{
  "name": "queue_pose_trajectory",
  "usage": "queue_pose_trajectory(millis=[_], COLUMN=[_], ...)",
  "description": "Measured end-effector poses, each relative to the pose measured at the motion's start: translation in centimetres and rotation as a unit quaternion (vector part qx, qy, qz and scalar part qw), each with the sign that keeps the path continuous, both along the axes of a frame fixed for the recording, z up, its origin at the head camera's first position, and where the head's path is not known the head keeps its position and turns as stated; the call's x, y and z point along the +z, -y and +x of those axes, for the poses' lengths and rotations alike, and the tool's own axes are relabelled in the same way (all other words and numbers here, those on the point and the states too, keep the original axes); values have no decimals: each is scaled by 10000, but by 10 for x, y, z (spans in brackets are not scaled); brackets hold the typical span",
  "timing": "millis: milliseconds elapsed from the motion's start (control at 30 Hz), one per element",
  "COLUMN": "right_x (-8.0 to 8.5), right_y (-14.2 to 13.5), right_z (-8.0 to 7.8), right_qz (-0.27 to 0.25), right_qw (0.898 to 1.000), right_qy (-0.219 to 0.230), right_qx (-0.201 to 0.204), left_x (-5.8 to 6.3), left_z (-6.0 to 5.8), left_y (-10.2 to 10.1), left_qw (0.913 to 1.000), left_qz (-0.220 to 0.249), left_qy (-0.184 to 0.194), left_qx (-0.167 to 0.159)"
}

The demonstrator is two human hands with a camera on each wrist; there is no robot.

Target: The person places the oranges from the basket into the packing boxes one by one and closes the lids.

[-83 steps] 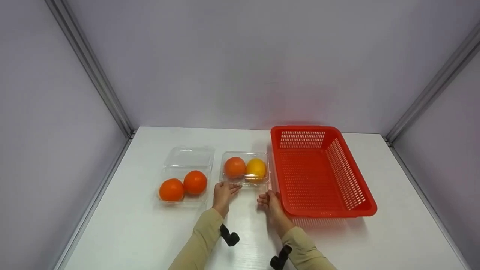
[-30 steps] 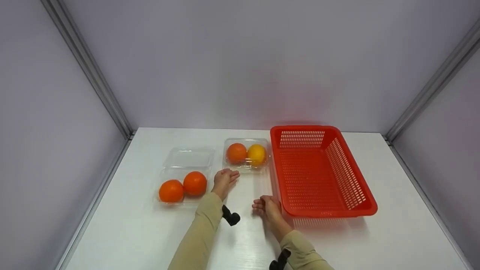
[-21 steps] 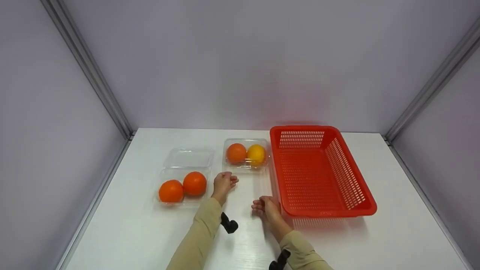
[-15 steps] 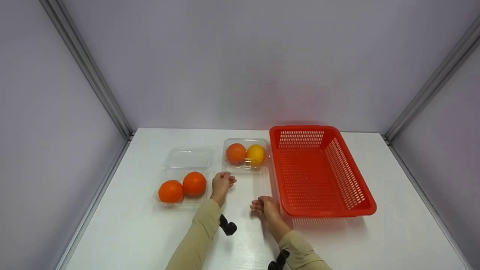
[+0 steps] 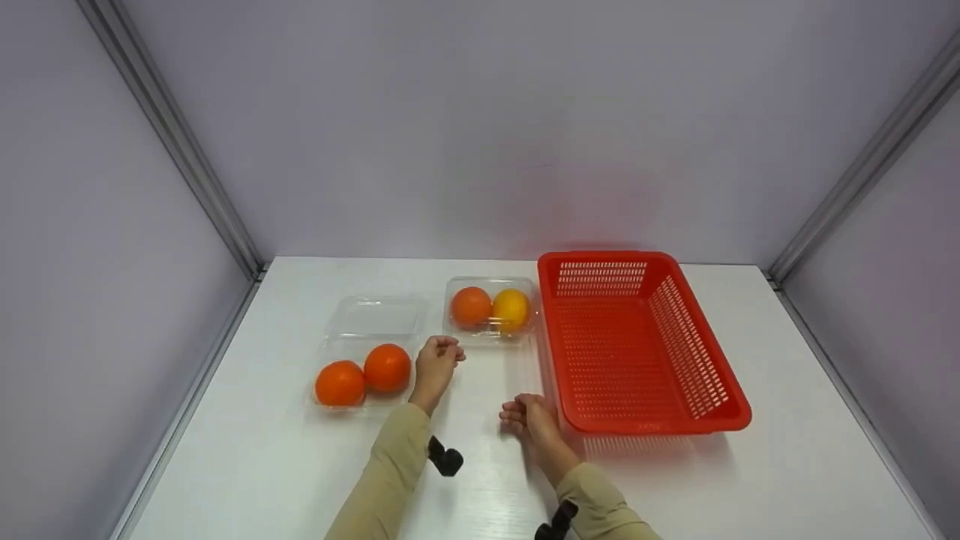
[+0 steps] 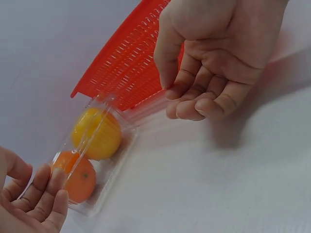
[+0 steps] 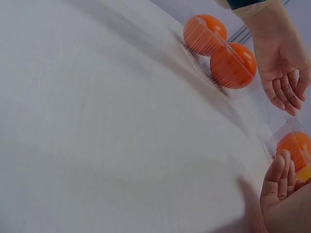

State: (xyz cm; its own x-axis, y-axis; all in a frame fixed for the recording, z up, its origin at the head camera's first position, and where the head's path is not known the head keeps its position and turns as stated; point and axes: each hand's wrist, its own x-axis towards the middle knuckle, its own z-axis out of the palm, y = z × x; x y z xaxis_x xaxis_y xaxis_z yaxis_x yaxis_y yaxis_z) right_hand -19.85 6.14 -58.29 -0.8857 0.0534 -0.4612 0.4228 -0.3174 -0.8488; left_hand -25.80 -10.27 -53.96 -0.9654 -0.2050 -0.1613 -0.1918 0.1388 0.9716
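My left hand hovers between two clear plastic boxes, its fingers loosely bent around nothing. Just beyond its fingertips is the closed box, with an orange and a yellow fruit inside. To its left, an open clear box lies with its lid folded back. Two oranges, one in front and one behind, sit in its base. My right hand rests low beside the red basket, palm turned inward, fingers relaxed and holding nothing.
A red perforated basket stands on the right of the white table, close to the closed box. Pale walls rise behind and on both sides. A black wrist mount sits on the left sleeve, with another on the right.
The closed box has slid back toward the rear wall. My left hand has since come away from its front edge and shifted left. The right hand has dropped slightly.
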Motion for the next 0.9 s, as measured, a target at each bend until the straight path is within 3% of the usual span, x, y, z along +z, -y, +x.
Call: queue_pose_trajectory(millis=[333,500,667,900], right_x=[1,-1,-2,0], right_y=[-2,-1,0,0], right_z=[1,2,2,2], right_qz=[-33,96,158,542], right_qw=[10000,9999,9994,9967], right_qy=[-19,-95,-183,-207], right_qx=[20,19,230,560], left_x=[6,6,9,10], left_z=[9,16,24,27], left_y=[27,43,58,79], left_qw=[9993,9969,9954,9957], left_qz=[-297,-544,-643,-663], left_qy=[-233,-537,-672,-518], left_qx=[70,179,248,380])
